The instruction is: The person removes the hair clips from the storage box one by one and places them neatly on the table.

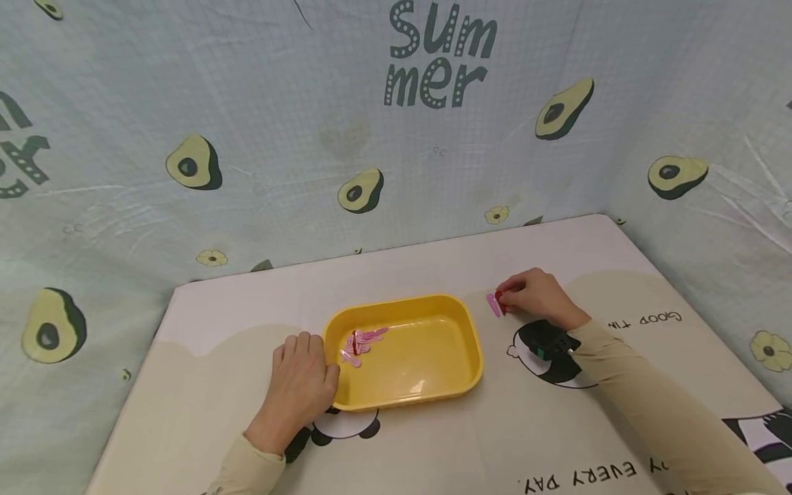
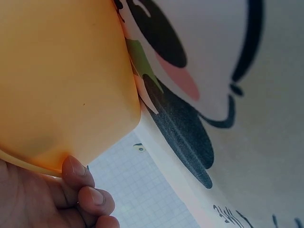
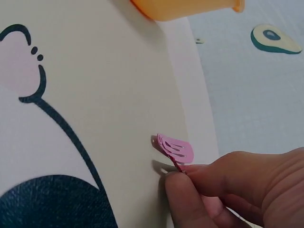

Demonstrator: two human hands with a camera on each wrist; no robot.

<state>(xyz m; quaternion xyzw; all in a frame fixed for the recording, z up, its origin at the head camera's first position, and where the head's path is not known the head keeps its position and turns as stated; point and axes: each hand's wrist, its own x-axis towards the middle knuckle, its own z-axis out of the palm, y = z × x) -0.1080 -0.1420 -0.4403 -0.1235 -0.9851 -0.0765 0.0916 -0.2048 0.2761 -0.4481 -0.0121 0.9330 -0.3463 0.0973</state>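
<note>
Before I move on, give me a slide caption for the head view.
Right hand pinches a red clip beside a pink clip; left hand holds a yellow tray with mostly pink clips inside.

Head view: above the table, facing forward-down to its far edge. Wrist views: close, facing across toward an edge; all share the yellow tray.

The tray looks smooth, glossy plastic, the clips shiny, the backdrop creased and cloth-like.
</note>
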